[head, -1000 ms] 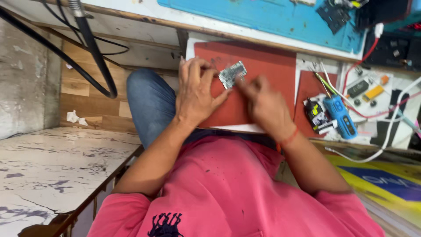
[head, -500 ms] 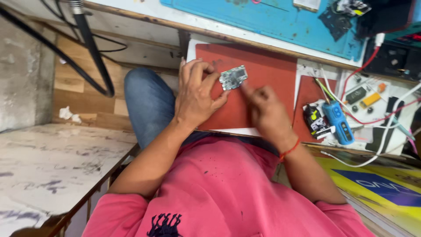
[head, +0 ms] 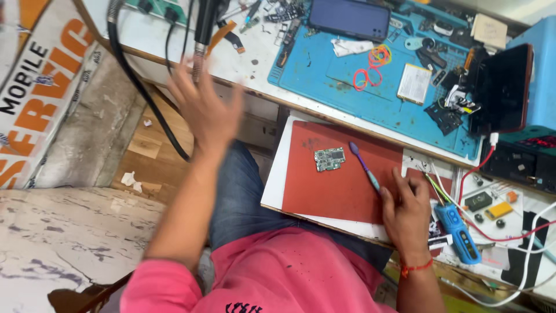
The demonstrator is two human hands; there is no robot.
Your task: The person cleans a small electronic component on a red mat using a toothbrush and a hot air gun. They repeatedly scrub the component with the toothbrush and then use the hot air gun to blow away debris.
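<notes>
Left hand (head: 204,110) raised in the upper left of the frame, blurred, fingers spread apart and holding nothing, just below a metal-tipped tool (head: 200,52) hanging beside a thick black cable (head: 134,81). Right hand (head: 407,211) resting low at the right of centre on the edge of a red mat (head: 341,185), grip closed on the lower end of a purple toothbrush (head: 364,165), brush head pointing up and left across the mat. Small green circuit board (head: 329,158) lying flat near the middle of the mat, just left of the brush head, apart from both hands. Red mat on a white board (head: 275,182) over the lap, blue jeans and pink shirt below. Beside the right hand, a blue handheld tool (head: 457,232) on the worktop with red and white wires around it. Across the top, a blue work mat (head: 370,95) carrying a dark phone (head: 349,17), orange rubber bands (head: 373,61) and small loose parts; red-cased phone (head: 503,87) propped at the far right.
</notes>
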